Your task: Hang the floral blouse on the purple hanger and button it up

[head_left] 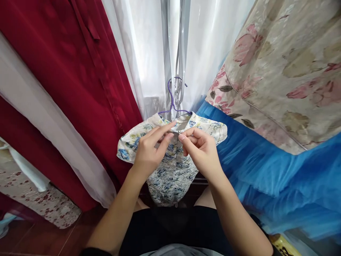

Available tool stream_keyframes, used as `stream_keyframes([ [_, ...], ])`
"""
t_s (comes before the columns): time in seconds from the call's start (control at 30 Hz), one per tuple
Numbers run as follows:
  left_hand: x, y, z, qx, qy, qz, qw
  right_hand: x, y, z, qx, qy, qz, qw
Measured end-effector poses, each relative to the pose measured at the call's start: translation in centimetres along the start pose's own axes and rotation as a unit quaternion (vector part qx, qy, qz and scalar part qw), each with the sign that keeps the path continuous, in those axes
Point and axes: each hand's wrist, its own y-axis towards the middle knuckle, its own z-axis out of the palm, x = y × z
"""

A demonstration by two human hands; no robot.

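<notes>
A white dress [170,181] with a blue and yellow floral print hangs in front of me on a purple wire hanger [172,101]. Its round neckline and short sleeves face up toward me, and a centre seam runs down from the neckline. At the top of that seam, my right hand [201,145] is closed, with thumb and index finger pinching the neckline edge; a small greyish fastener shows by the fingertips. My left hand [151,147] is across from it at the collar, fingers stretched out, thumb and index finger apart. Its other fingertips are partly hidden.
White curtains [146,53] and grey hanging straps [176,39] are behind the hanger. Red fabric [101,99] hangs at left. A floral cloth [269,78] and blue gathered fabric [255,177] hang at right. My black-clothed lap [176,227] is below, with tiled floor [48,234] at lower left.
</notes>
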Motion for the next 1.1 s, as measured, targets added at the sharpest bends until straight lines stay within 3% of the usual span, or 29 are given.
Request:
stream_keyframes([
  [0.1, -0.7, 1.3, 0.5, -0.009, 0.042, 0.072, 0.996, -0.4, 0.2, 0.0, -0.004, -0.021, -0.012, 1.0],
  [0.2, -1.0, 1.6, 0.6, -0.088, 0.059, 0.093, 0.99, -2.6, 0.8, 0.2, -0.018, -0.069, -0.017, 0.997],
  [0.3, 0.7, 2.1, -1.2, -0.227, 0.044, 0.043, 0.972, -5.1, 0.9, 0.4, -0.005, -0.104, 0.023, 0.994],
  [0.37, 3.3, 2.3, -3.3, -0.315, 0.013, -0.018, 0.949, -6.2, 0.3, 0.5, 0.014, -0.086, 0.059, 0.994],
  [0.43, 6.9, 1.8, -5.3, -0.389, -0.052, -0.106, 0.914, -6.6, -0.7, 0.9, 0.024, -0.057, 0.084, 0.995],
  [0.53, 11.9, -0.4, -6.2, -0.479, -0.255, -0.315, 0.778, -6.9, -2.3, 2.0, 0.033, -0.023, 0.109, 0.993],
  [0.6, 13.8, -2.9, -5.0, -0.477, -0.316, -0.395, 0.719, -7.5, -3.1, 2.5, 0.036, -0.001, 0.119, 0.992],
  [0.67, 14.1, -6.0, -2.8, -0.451, -0.341, -0.441, 0.697, -8.9, -4.0, 2.4, 0.014, 0.014, 0.129, 0.991],
  [0.83, 10.4, -12.2, 2.3, -0.407, -0.405, -0.482, 0.662, -13.8, -7.4, -1.7, -0.128, -0.019, 0.185, 0.974],
  [0.97, 5.4, -12.4, 4.7, -0.317, -0.489, -0.436, 0.686, -15.7, -10.2, -4.5, -0.12, -0.07, 0.216, 0.967],
  [1.1, -0.8, -11.6, 8.0, -0.15, -0.495, -0.412, 0.75, -14.6, -11.0, -3.6, 0.075, -0.146, 0.163, 0.973],
])
